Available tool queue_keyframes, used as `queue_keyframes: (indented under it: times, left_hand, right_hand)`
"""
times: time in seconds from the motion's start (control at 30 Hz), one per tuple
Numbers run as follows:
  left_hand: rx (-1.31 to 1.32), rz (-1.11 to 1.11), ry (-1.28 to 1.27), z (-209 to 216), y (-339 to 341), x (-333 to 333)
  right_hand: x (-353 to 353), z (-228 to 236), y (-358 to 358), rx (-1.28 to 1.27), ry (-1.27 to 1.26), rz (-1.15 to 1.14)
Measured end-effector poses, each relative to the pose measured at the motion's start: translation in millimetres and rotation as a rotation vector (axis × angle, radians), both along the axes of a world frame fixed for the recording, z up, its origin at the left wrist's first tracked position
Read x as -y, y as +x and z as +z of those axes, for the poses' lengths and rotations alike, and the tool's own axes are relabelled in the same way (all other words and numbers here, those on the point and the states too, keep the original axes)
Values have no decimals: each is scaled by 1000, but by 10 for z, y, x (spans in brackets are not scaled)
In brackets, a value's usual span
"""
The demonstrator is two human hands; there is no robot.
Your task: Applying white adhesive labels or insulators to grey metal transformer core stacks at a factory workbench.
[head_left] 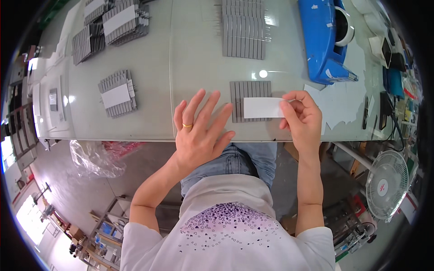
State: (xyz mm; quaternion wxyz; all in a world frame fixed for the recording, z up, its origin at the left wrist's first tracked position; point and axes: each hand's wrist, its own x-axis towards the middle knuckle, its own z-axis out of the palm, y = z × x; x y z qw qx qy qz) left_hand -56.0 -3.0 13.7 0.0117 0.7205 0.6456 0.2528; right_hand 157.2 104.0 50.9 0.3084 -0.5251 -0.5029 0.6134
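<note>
My right hand (302,118) pinches the right end of a white paper strip (263,108) between thumb and fingers. The strip lies over, or just above, a block of grey ribbed strips (250,88) near the table's front edge; whether it touches them I cannot tell. To the left of that block, my left hand (202,126) is held palm down with its fingers spread and nothing in it. A gold-coloured ring sits on one of its fingers. Beyond the block, a longer stack of the same grey strips (244,38) lies at the far middle.
A blue tape dispenser (318,40) stands at the far right beside torn white sheets (337,106). Grey bundles with white bands (118,21) are piled far left, with a single bundle (116,95) nearer. A white fan (387,184) is right of the table.
</note>
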Motion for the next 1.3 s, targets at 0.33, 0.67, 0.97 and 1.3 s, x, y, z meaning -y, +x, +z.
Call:
queue_keyframes:
  times: [0.33,0.67,0.97,1.3]
  left_hand:
    - [-142,25,-51,16,52,-18]
    - [-246,13,-89,89,49,-14]
    - [-427,-53,-178,101,76,39]
    - [304,-172,241,414,691,-430]
  right_hand:
    - [-58,-41,-151,82,10,56]
    - [-64,-32,-183,105,15,81]
    - [-156,125,125,183,193,-119]
    - [-931,377,709,665,953,-184]
